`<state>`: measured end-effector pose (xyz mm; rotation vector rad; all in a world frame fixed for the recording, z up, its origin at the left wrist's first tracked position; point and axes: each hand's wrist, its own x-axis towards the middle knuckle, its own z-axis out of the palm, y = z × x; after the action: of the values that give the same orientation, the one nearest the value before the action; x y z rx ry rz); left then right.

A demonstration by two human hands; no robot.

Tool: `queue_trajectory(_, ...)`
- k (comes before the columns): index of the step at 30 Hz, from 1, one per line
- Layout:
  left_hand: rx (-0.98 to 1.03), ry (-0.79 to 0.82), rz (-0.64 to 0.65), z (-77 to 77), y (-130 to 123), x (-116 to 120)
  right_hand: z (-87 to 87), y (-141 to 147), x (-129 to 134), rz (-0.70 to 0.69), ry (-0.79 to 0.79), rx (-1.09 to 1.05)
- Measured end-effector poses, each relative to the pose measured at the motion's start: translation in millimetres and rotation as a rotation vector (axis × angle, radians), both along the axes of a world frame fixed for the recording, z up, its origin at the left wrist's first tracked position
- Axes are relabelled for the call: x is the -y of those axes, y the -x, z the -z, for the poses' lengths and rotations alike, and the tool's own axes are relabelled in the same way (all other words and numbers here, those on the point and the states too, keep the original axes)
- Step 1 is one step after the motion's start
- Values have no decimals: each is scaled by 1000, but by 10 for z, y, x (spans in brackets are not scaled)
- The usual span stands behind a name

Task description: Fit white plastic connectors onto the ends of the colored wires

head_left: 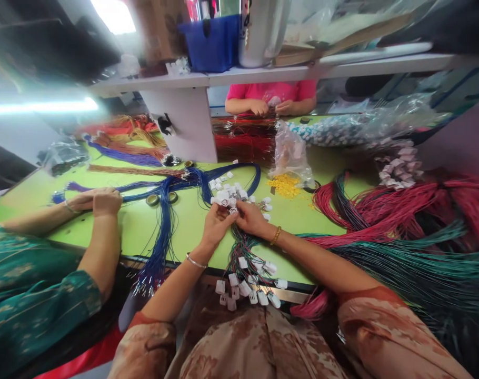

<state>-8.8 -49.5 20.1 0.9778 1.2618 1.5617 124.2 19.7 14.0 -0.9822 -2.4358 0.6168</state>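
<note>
My left hand (216,226) and my right hand (252,218) meet at the middle of the green table. Between the fingertips of my left hand is a white plastic connector (232,209); the thumb and fingers of my right hand pinch close beside it, partly hiding what they grip. More white connectors (235,190) lie heaped just beyond my fingers. Below my hands, a bundle of thin dark, red and green wires (243,245) runs toward me, and white connectors on its ends (245,288) hang over the table's front edge.
Blue wires (166,210) lie left of my hands, beside tape rolls (152,199). Yellow pieces (285,186) spill by a plastic bag (290,150). Red and green wires (366,247) cover the right. A co-worker's hands (105,200) rest at left; another person (271,97) sits opposite, under a shelf (263,76).
</note>
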Motion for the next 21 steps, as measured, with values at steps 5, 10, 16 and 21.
queue_trajectory(5, -438, -162, -60, -22, -41, -162, -102, -282, 31, -171, 31, -147)
queue_trajectory(10, -539, -153, 185, 8, -84, -254, -233, -779, -100, -54, 56, -173)
queue_trajectory(16, -410, -121, 185, -72, -106, -386, -179, -1546, -559, 468, 8, 245)
queue_trajectory(21, -236, -108, 287, -118, -141, -453, 55, -1646, -646, 516, 81, 429)
